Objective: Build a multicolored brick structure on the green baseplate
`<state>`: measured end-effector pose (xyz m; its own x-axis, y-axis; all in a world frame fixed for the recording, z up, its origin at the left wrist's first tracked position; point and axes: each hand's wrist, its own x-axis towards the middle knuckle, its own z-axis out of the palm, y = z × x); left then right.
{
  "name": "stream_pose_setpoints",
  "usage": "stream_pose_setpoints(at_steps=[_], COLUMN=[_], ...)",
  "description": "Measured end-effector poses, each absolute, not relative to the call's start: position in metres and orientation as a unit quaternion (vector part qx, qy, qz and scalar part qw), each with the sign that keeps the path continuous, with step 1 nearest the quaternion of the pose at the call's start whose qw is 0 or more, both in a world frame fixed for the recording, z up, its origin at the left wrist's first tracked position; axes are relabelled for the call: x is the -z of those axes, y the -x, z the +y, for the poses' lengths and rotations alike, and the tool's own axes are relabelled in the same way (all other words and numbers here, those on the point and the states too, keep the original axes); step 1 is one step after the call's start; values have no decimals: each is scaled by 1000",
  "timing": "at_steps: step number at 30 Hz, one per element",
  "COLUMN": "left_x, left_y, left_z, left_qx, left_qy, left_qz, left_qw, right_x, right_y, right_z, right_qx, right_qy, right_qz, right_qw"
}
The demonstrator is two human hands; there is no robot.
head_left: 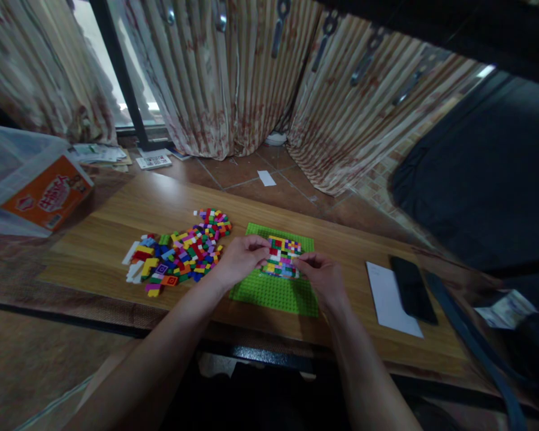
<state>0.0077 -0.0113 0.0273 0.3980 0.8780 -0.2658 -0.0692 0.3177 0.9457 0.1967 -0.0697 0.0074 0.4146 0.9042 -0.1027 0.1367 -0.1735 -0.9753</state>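
At the centre of the frame, the multicoloured brick build sits on the green studded baseplate between left hand and right hand, both equally near. It has no clear long axis. Thumbs and fingertips nearly meet; whether they pinch bricks, I cannot tell.

Both forearms reach forward, 2 hands facing inward, fingers bent.

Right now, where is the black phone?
In the head view, the phone lies toward the right end of the wooden table, beside the white paper and partly over it.
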Motion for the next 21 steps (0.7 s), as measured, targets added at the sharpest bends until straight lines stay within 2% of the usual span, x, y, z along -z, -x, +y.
stream_pose_setpoints(at_steps=[7, 11, 15, 18, 21], left_x=[-30, -34, -37, -41, -44], left_y=[-5, 20, 75, 114, 128], left_z=[-11, 5, 28, 35, 32], left_qx=[-343, -397, -445, -383, -294], left_qy=[-487, -500, -541, -572, -597], left_qz=[427, 445, 549, 673, 716], left_qw=[680, 628, 456, 271, 211], right_x=[-11, -16, -16, -13, -13], right_y=[-192, -196, -204, -206, -202], right_z=[-70, -74, -79, -80, -79], right_qx=[-386, -401, -375, -362, -362], right_qy=[660, 658, 654, 668, 672], right_qz=[-380, -356, -362, -370, -382], right_qw=[521, 529, 549, 536, 521])
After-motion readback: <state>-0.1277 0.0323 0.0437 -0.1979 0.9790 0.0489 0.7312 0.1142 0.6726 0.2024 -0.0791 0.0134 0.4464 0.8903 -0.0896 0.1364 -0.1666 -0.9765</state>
